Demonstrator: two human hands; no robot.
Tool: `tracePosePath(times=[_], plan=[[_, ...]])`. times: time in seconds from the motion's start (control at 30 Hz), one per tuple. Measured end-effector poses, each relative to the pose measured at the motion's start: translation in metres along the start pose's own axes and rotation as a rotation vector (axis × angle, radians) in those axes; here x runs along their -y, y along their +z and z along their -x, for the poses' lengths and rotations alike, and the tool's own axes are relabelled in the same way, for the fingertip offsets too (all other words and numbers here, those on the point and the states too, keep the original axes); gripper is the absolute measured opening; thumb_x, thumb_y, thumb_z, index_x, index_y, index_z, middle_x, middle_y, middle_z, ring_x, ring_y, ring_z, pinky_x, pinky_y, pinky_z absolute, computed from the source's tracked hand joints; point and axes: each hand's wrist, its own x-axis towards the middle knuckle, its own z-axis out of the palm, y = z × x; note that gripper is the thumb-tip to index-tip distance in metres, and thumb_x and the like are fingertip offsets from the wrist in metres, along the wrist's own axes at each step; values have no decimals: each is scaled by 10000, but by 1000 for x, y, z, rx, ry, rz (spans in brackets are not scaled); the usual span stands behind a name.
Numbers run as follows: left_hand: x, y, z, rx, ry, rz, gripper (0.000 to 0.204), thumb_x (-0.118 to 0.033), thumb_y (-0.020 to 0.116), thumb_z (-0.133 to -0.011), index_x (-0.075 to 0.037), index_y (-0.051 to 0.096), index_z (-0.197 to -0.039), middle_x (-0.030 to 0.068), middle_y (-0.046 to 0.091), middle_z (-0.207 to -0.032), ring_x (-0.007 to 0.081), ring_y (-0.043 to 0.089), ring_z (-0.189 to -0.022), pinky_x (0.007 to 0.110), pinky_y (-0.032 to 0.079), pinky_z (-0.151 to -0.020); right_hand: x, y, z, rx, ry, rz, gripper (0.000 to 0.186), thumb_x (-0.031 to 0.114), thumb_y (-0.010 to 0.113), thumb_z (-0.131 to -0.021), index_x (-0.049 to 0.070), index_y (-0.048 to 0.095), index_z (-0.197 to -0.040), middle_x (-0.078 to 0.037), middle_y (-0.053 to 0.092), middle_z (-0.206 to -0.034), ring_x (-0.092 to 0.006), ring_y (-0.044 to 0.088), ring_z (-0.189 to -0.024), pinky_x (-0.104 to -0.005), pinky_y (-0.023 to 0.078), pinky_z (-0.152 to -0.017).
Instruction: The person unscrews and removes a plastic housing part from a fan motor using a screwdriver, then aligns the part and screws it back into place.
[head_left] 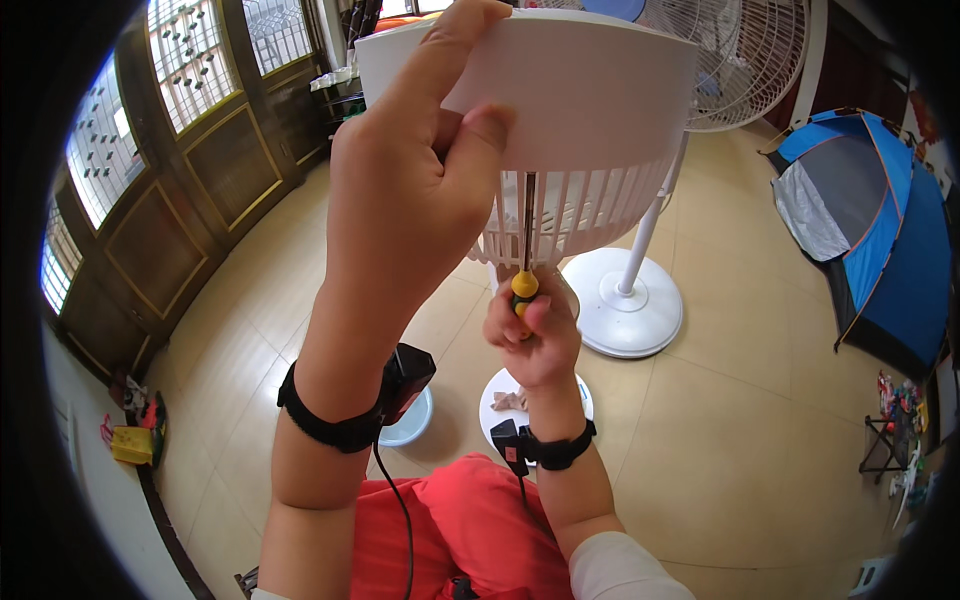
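Observation:
In front of me stands a white fan (600,95), its broad smooth band on top and a slatted cage beneath. My left hand (415,185) is closed on the left part of that band, with fingers over the top edge and the thumb against its outer side. Below, my right hand (540,335) is closed round the yellow and black handle of a screwdriver (524,288). The screwdriver points upward. Its metal shaft runs along the slats to the lower edge of the band, where the tip is hidden.
A light cloth (509,401) lies on a round white base (490,385) beside a pale blue basin (408,415). Behind stands another white fan (745,65) on a round base (622,325). A blue tent (870,220) is at right, dark doors (155,235) at left.

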Motion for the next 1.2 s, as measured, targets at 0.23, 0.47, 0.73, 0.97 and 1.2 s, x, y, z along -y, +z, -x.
tracePosePath(times=[0.23,0.47,0.73,0.97,1.2], plan=[[1,2,2,-10,20,-2,487,-30,574,-866,-104,487,-1340,-9,633,-750,-14,448,-539,167,337,-475,-34,11,-2,-454,-1026,1217,359,167,719,-832,22,441,-1006,-98,532,-893,-120,475,-699,-207,396,-593],[-1,-4,1,49,-10,-30,487,-44,581,-865,-114,490,-1338,7,654,-778,-11,456,-537,168,347,-473,-32,19,8,-404,-724,806,356,220,709,-843,28,459,-1010,-93,537,-856,-108,471,-680,-202,364,-560],[5,-2,0,18,33,0,504,-19,580,-865,-103,474,-1351,-20,643,-799,-24,447,-546,148,307,-460,9,-5,-2,240,268,-408,337,324,564,-913,51,543,-1109,-23,431,-610,-98,313,-478,-248,258,-446],[6,-7,1,40,6,-91,492,-45,574,-887,-101,461,-1362,22,664,-896,-30,442,-538,145,311,-456,-9,6,3,-13,-147,59,334,303,662,-863,51,537,-1042,-42,505,-651,-97,381,-505,-234,310,-479],[10,-5,3,40,60,-66,485,-57,586,-885,-106,473,-1354,21,671,-983,-26,425,-518,148,293,-437,-33,11,-4,-459,-1023,1299,360,182,728,-822,18,447,-977,-97,526,-847,-128,470,-669,-245,390,-562]])
